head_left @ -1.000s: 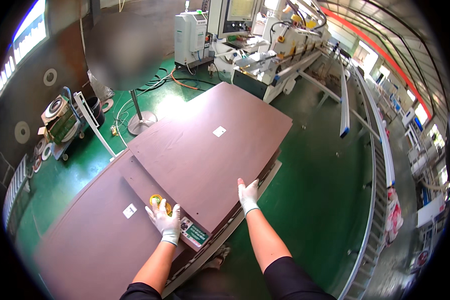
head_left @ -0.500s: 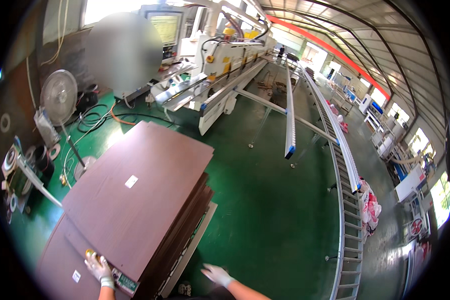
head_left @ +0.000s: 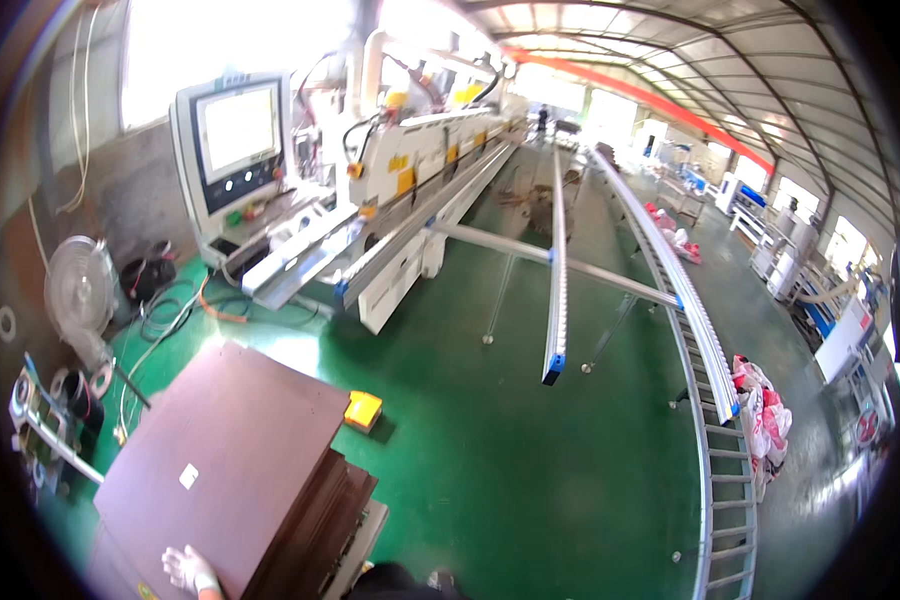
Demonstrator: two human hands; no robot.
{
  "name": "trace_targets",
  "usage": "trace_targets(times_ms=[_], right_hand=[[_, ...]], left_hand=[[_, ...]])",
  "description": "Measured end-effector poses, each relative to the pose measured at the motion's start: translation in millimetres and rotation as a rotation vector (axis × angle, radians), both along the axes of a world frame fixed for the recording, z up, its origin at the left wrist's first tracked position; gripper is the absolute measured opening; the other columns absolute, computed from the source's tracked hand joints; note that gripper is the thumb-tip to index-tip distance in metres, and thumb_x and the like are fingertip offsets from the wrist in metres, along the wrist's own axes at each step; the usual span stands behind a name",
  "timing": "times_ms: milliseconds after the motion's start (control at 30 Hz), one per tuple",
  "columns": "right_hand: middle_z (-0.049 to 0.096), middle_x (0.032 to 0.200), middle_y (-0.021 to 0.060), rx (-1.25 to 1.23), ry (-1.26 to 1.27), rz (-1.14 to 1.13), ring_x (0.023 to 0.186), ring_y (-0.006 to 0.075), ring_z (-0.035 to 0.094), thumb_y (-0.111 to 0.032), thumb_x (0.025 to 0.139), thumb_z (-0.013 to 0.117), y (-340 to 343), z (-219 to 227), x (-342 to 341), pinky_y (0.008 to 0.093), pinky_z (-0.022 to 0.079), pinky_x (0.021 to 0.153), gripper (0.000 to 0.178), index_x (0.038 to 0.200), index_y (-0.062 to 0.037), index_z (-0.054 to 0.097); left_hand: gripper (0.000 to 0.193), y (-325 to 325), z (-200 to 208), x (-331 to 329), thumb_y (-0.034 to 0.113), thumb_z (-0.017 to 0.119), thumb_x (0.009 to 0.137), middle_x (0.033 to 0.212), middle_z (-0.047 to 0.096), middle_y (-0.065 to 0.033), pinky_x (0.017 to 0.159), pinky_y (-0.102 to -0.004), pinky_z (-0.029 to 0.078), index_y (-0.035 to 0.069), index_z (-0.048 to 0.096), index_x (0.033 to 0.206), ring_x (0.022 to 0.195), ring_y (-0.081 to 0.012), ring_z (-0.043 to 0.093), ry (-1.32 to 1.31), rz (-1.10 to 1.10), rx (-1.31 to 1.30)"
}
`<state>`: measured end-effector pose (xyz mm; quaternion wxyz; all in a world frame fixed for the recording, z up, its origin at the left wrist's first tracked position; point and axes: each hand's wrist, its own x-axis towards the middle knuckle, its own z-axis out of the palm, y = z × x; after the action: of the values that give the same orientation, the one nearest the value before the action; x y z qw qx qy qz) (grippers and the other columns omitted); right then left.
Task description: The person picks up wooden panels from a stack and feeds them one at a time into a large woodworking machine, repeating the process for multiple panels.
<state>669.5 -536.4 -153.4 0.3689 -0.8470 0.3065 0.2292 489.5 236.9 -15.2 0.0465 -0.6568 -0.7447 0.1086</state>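
Brown panels point(head_left: 240, 410) piled at lower left, edges showing in uneven layers down the near-right side, pale base point(head_left: 368, 545) under that side. Far left of the pile's lower end: sliver of a yellow roll point(head_left: 147, 592), mostly cut off by the frame. Just right of it, white-gloved left hand point(head_left: 190, 570), palm side down, at the near part of the top panel, below a white label point(head_left: 188, 475); half a second ago it lay by the roll, which now sits to its lower left. Fingers spread, nothing seen in the grip; whether it presses or hovers, unclear. Right hand has gone from the picture, so its grip can't be read. View has swung too: control console point(head_left: 232, 150) now shows whole behind the pile. New near the pile's far-right corner: a yellow block-shaped object point(head_left: 363, 410), absent from that spot in both earlier views; resting on the green floor point(head_left: 490, 480) or above it, hard to say. Rightward, a long white machine point(head_left: 425, 155), a rail point(head_left: 557, 290) with blue end, then a roller conveyor point(head_left: 710, 500) and red-and-white bags point(head_left: 767, 425). Judged from this: panels remain piled, no lift evident, only one hand visibly near them, attention perhaps turned toward the machine side.
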Motion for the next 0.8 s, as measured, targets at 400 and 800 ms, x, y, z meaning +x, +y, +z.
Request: trace_targets(times_ms=[400,800], right_hand=[[0.069,0.118,0.0142,0.277,-0.321,0.825,0.110,0.0229,0.065,-0.031,0.098,0.059,284.9,2.6,333.3,0.0327,0.049,0.096,0.039,0.123,-0.0009,0.062],[0.067,0.122,0.0156,0.401,0.099,1.462,0.113,0.0258,0.063,-0.034,0.100,0.055,382.5,111.7,458.8,0.0351,0.047,0.100,0.043,0.124,0.0001,0.063]], left_hand=[[0.065,-48.1,53.9,174.0,0.038,0.046,0.099,0.161,0.025,-0.0119,0.121,-0.0471,0.017,0.004,0.030,0.153,0.148,-0.0313,0.023,-0.194,-0.184,0.051],[0.050,-37.5,40.2,211.5,0.022,0.065,0.086,0.129,0.056,-0.0172,0.104,-0.0449,0.040,0.004,0.054,0.131,0.124,-0.0331,0.050,-0.354,-0.224,0.431]])
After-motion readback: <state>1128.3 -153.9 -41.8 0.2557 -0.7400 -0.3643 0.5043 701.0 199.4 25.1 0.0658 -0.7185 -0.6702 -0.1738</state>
